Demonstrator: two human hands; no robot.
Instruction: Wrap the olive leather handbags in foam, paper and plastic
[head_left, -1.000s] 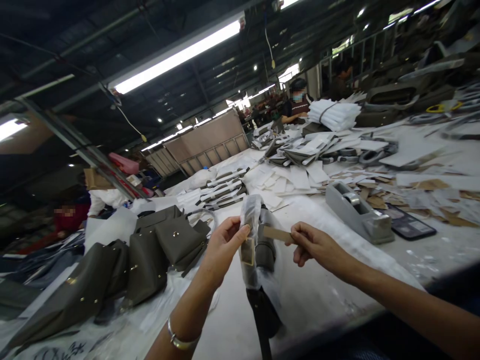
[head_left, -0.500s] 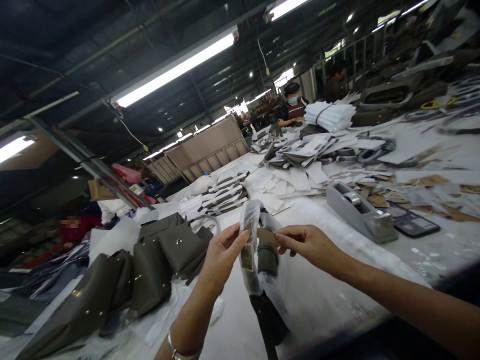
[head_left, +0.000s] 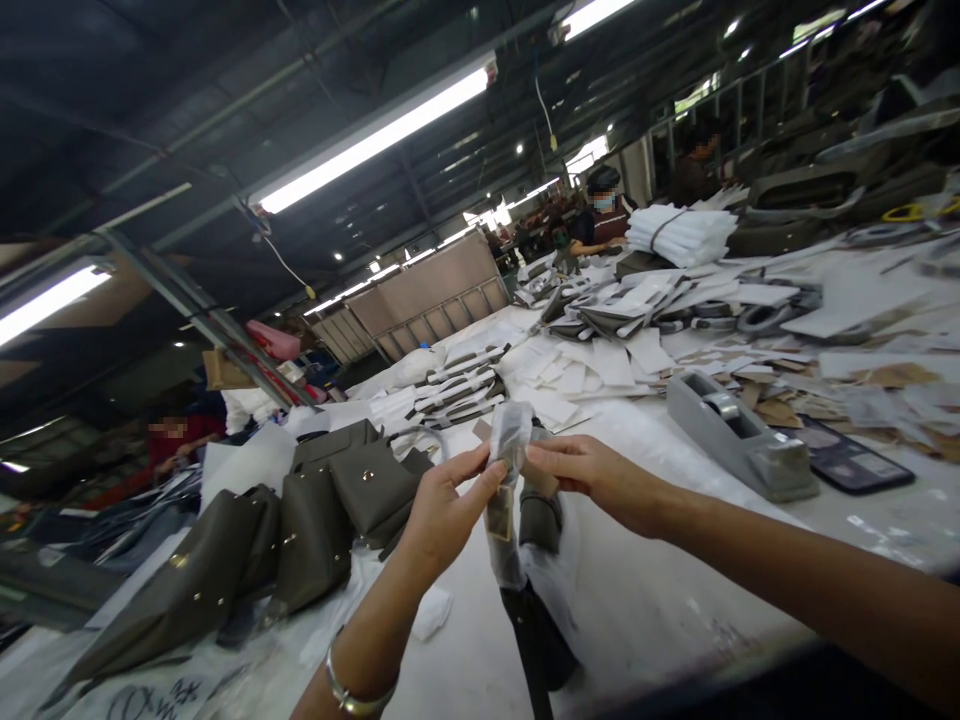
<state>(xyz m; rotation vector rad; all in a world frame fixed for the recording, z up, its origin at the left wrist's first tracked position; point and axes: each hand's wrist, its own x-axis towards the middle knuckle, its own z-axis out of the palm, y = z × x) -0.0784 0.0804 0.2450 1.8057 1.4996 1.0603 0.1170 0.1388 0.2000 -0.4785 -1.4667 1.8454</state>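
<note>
A dark olive bag strap [head_left: 507, 565] wrapped in clear film stands up in front of me, with a gold rectangular buckle [head_left: 499, 514] showing through the film. My left hand [head_left: 448, 508] pinches it just above the buckle, thumb in front. From the other side, my right hand [head_left: 607, 482] grips a small brown card [head_left: 544, 482] between thumb and fingers. A brown corner also shows on the strap's left, so the card seems to lie behind it. Below hangs a dark olive part [head_left: 544, 635], partly under thin white wrapping.
Olive bags [head_left: 315, 540] lie at the left. A grey tape dispenser [head_left: 739, 440] and a phone [head_left: 851, 455] stand right. Behind are wrapped straps [head_left: 459, 385], white card pieces [head_left: 600, 365] and a tied white bundle [head_left: 681, 235]. A co-worker [head_left: 604, 215] sits across the table.
My right hand has moved in closer to the strap, pushing the brown card leftward until a corner shows on the far side. My left hand keeps its pinch. The view has shifted slightly.
</note>
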